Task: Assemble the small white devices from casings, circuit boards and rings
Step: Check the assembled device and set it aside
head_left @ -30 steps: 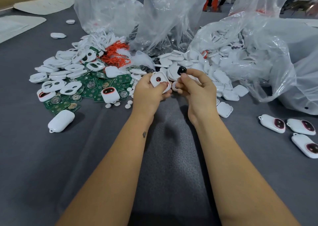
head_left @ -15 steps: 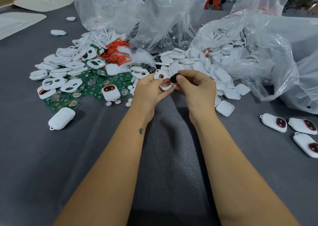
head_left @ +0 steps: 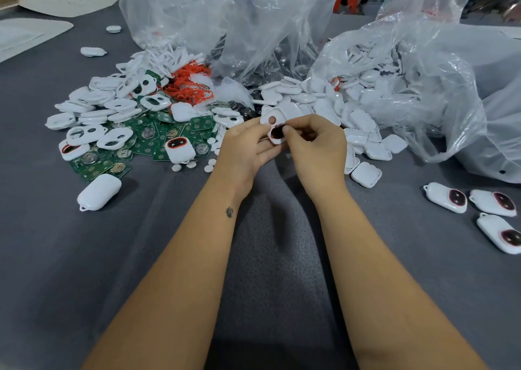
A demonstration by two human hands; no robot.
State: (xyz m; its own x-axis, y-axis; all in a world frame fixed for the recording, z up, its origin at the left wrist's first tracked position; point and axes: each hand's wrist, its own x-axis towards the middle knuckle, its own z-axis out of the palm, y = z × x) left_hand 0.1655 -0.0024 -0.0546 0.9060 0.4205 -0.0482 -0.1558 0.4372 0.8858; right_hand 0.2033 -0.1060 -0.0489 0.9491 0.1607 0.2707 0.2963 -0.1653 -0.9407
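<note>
Casing (head_left: 272, 127) seemingly upright, round hole topmost.

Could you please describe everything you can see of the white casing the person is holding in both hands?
The white casing is a small glossy shell, apparently plastic, with rounded corners. A small round hole shows near its upper end; a larger opening below holds a dark insert edged in red. It is held above the grey table, tilted towards the camera. The left hand holds its left edge; the right hand presses on the insert.
</note>
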